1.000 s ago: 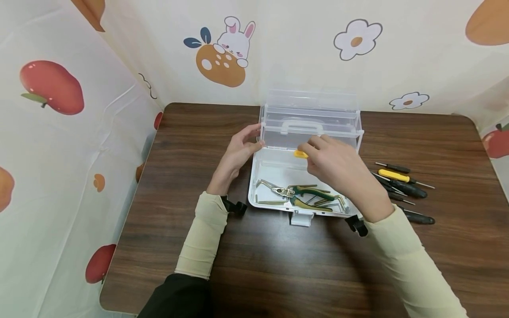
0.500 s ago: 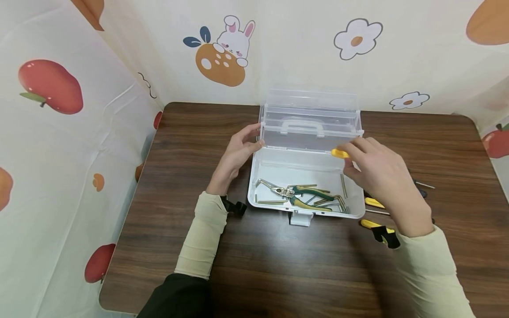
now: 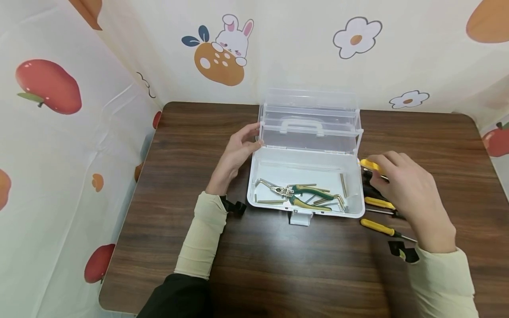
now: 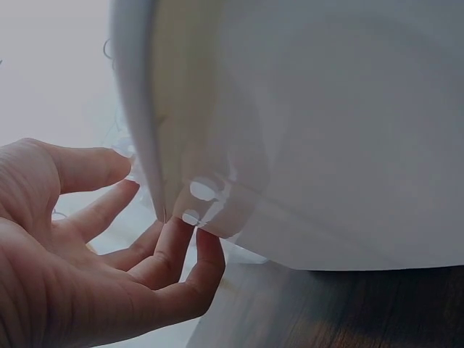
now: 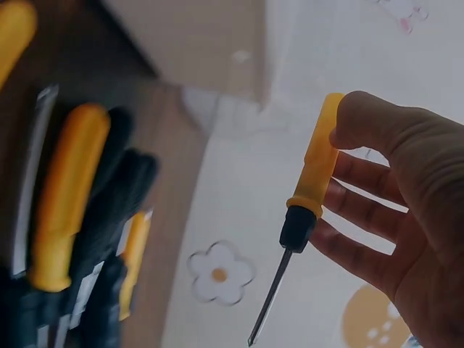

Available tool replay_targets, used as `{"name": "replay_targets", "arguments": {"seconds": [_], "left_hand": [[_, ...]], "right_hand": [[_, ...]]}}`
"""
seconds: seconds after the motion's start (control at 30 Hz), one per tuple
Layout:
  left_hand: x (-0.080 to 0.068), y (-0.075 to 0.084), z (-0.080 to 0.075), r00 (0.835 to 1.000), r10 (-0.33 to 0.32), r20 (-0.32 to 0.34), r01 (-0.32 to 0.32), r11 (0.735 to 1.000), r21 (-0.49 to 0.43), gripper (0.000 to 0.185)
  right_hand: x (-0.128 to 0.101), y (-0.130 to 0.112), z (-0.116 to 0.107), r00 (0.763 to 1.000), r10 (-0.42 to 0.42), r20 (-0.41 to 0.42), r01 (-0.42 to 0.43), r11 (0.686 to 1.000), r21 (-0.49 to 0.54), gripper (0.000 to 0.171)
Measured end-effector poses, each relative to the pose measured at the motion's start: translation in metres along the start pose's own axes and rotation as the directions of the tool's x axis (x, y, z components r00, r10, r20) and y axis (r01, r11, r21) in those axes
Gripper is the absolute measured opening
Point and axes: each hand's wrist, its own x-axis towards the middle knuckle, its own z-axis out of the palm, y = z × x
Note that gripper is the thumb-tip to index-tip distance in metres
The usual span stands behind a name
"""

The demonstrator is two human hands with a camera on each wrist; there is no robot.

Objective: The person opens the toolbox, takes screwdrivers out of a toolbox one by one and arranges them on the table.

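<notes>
My right hand [image 3: 413, 198] pinches a screwdriver [image 5: 317, 163] by its yellow handle between thumb and fingers. In the right wrist view its thin shaft points down, free of other things. In the head view the hand is over the tools right of the white toolbox [image 3: 274, 165]. My left hand [image 3: 234, 159] grips the toolbox's left side near the hinge, thumb at the rim and bent fingers behind it in the left wrist view [image 4: 181, 254]. Green-handled pliers [image 3: 314, 191] and several hex keys [image 3: 270, 202] lie inside the toolbox.
The toolbox's clear lid [image 3: 302, 141] stands raised against the patterned wall covering. More screwdrivers lie right of the toolbox, one with a yellow handle [image 3: 375, 226] nearest the front. A latch [image 3: 301, 218] hangs off the toolbox front. Everything sits on a brown wooden table [image 3: 278, 265].
My right hand has carried the yellow screwdriver from above the toolbox rightward, past its right wall, to over the loose screwdrivers. The left hand stays at the toolbox's side.
</notes>
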Motion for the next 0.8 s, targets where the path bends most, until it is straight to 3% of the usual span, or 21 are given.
{"name": "replay_targets", "arguments": {"seconds": [0.3, 0.47, 0.8], "left_hand": [[0.000, 0.000, -0.001, 1.000, -0.004, 0.010, 0.004, 1.000, -0.005, 0.054], [-0.001, 0.000, -0.001, 1.000, -0.007, 0.008, 0.007, 1.000, 0.001, 0.054], [-0.001, -0.001, 0.000, 1.000, 0.000, -0.003, 0.000, 1.000, -0.007, 0.054]], "right_hand": [[-0.032, 0.026, 0.021, 0.989, 0.094, 0.115, -0.094, 0.996, -0.003, 0.042], [-0.048, 0.036, 0.034, 0.970, 0.139, 0.199, -0.139, 0.990, -0.013, 0.042], [-0.058, 0.037, 0.042, 0.968, 0.148, 0.201, -0.155, 0.988, 0.017, 0.039]]}}
